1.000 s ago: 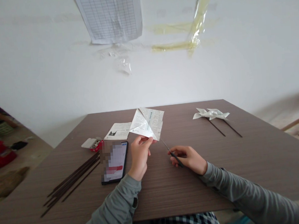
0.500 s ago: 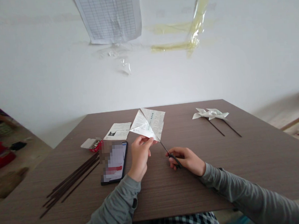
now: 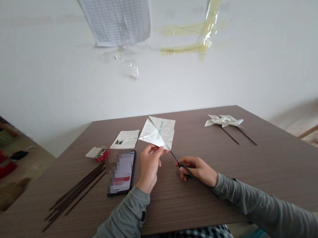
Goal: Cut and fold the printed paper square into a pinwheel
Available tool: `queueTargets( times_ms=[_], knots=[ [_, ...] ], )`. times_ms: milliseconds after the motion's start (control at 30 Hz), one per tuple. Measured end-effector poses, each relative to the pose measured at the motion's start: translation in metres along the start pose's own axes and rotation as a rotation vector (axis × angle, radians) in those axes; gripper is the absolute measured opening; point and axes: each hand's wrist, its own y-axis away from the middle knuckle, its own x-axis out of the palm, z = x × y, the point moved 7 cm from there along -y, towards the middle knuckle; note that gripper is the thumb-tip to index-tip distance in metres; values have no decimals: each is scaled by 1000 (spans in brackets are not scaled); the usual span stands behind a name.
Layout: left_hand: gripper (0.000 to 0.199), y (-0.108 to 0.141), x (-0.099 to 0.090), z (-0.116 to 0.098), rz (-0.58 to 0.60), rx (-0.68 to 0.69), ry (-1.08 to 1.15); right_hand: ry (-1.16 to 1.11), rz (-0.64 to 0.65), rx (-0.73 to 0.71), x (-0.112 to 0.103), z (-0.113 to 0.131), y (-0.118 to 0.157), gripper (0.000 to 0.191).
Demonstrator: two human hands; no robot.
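Note:
A square of printed paper (image 3: pixel 166 127), creased and slit from one corner, is pinched near its lower edge between the thumb and fingers of my left hand (image 3: pixel 150 166). It is held up a little above the table. My right hand (image 3: pixel 197 170) is closed round the black handles of a pair of scissors (image 3: pixel 184 169). The blades point up and left, and their tips are at the paper's lower corner, close to my left fingertips. Whether the blades are fully closed I cannot make out.
On the brown table (image 3: pixel 208 199) a phone (image 3: pixel 123 174) lies left of my left hand, with dark thin sticks (image 3: pixel 77 190) beside it. Behind are a small red-and-white box (image 3: pixel 98 154) and another printed sheet (image 3: pixel 125 139). Paper pinwheels on sticks (image 3: pixel 224 121) lie at the back right.
The paper has shifted very slightly at its top edge. Both hands and the scissors stay almost in the same place.

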Motion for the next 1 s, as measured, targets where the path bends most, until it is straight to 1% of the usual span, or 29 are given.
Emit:
queueTargets(
  times_ms=[300,500,1000],
  knots=[
    [44,0,0,1,20,0,-13,7,-2,0,0,4,2,78],
    [41,0,0,1,17,-4,-1,-2,1,-1,0,2,1,79],
    [41,1,1,-1,10,-4,-4,15,-14,-15,0,4,2,79]
  ],
)
